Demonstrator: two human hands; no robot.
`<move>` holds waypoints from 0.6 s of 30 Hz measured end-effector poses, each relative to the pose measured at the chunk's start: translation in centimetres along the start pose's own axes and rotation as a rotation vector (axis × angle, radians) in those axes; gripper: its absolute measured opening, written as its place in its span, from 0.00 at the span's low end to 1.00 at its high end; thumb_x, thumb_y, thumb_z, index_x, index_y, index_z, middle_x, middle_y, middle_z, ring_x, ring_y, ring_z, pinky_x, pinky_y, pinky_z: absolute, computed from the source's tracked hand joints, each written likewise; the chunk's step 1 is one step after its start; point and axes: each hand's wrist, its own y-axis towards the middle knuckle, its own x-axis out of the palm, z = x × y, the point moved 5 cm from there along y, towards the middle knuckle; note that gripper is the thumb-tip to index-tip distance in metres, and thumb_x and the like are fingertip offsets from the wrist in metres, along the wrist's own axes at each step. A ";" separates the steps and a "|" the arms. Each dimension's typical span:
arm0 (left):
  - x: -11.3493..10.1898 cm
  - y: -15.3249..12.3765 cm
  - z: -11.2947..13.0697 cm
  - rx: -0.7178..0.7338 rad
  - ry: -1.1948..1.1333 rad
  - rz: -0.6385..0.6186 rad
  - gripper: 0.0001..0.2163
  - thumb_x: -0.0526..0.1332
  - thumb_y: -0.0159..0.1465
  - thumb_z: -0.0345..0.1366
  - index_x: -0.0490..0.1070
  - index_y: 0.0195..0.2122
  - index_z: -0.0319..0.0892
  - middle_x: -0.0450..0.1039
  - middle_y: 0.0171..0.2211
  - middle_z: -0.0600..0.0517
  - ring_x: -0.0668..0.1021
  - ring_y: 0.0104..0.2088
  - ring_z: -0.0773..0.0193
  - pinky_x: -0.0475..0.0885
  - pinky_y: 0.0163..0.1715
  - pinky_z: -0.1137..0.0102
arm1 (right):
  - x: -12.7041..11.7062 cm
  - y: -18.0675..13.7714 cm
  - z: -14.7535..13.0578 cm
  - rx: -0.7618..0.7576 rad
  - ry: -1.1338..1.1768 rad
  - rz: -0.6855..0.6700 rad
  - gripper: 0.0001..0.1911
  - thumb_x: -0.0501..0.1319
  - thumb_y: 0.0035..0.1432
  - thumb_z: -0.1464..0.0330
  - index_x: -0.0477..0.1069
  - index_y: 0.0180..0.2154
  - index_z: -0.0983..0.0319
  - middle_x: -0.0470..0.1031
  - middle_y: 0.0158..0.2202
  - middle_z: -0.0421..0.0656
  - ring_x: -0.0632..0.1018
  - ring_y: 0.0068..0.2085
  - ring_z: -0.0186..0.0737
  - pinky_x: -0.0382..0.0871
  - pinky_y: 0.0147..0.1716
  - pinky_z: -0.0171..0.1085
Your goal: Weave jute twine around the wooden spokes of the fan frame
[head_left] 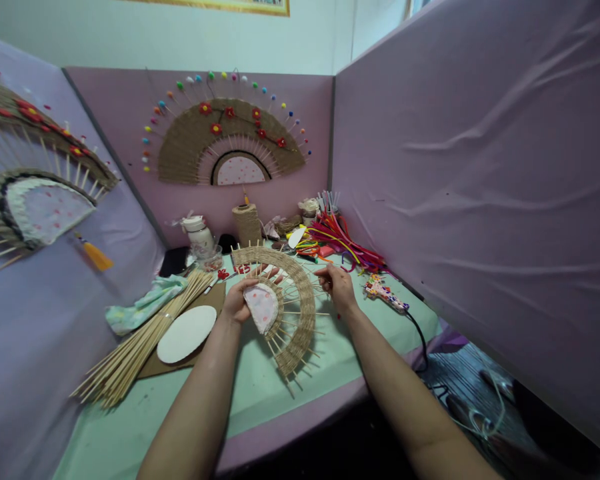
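Half-round fan of woven tan twine on thin pale sticks [307,303] tilts over the pale green tablecloth [260,400], held by our left hand [236,303], its thumb at the edge of the white, pink-spotted half-disc [263,310], other fingers partly hidden behind the sticks. Our right hand [339,288] bends inward beside the woven band, fingers curled, tips close; whether it pinches anything thin, we cannot tell. Our arms [203,387] run out of view below.

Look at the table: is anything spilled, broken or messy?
Nothing looks spilled, and I see no break in the held fan. Pipe cleaners sprawl messily at the back right, and the cord of the glue gun droops off the table.
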 end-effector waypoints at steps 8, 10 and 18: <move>0.4 -0.1 -0.1 0.016 -0.020 0.038 0.27 0.53 0.54 0.24 0.62 0.57 0.37 0.77 0.43 0.42 0.77 0.46 0.49 0.69 0.49 0.51 | 0.8 -0.2 0.4 0.126 0.085 -0.100 0.26 0.59 0.47 0.45 0.75 0.27 0.63 0.65 0.18 0.39 0.62 0.19 0.28 0.52 0.18 0.31; 0.2 0.0 -0.1 0.023 -0.024 0.059 0.26 0.54 0.53 0.24 0.64 0.56 0.37 0.78 0.42 0.42 0.78 0.45 0.48 0.69 0.48 0.52 | 0.8 -0.2 0.4 0.131 0.076 -0.106 0.26 0.59 0.47 0.45 0.75 0.28 0.63 0.65 0.19 0.39 0.62 0.19 0.28 0.52 0.17 0.31; 0.2 0.0 0.6 0.100 -0.028 0.096 0.27 0.51 0.53 0.23 0.66 0.55 0.39 0.78 0.41 0.45 0.78 0.44 0.51 0.73 0.44 0.56 | 0.8 0.0 0.5 0.113 0.098 -0.084 0.22 0.63 0.44 0.50 0.73 0.27 0.63 0.66 0.19 0.38 0.61 0.18 0.27 0.53 0.18 0.31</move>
